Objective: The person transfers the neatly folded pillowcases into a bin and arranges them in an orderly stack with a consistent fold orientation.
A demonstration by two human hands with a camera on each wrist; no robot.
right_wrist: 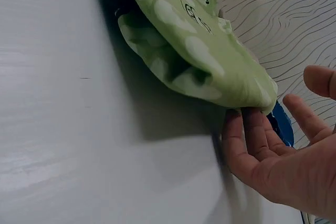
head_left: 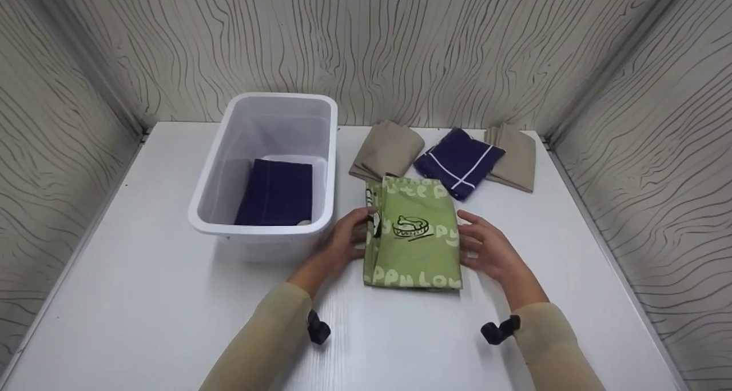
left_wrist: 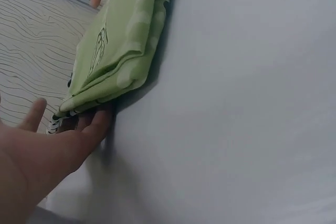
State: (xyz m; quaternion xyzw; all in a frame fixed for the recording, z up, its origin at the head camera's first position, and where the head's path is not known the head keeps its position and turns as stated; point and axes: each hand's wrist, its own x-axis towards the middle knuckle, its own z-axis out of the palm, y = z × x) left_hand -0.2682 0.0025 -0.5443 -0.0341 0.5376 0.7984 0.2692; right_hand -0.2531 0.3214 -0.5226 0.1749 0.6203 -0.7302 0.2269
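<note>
A folded green cloth point(head_left: 420, 236) with white lettering and a black bowl drawing lies between my two hands. At its left edge is my left hand point(head_left: 346, 236); in the left wrist view, its fingertips point(left_wrist: 100, 121) are tucked beneath the folded layers while the thumb stands apart. My right hand point(head_left: 492, 248) is on the opposite side. Seen from the right wrist, its fingers point(right_wrist: 255, 137) reach under the cloth's edge, with the thumb spread away. The folds of the green cloth point(right_wrist: 210, 72) sag open a little in that view.
Left of the cloth stands a white plastic bin point(head_left: 280, 229) with a folded dark blue cloth point(head_left: 280, 194) inside. Behind lie a folded beige cloth point(head_left: 389, 148), a navy cloth with white lines point(head_left: 457, 159) and another beige cloth point(head_left: 517, 156). Patterned walls point(head_left: 377, 48) enclose the white table point(head_left: 143, 299).
</note>
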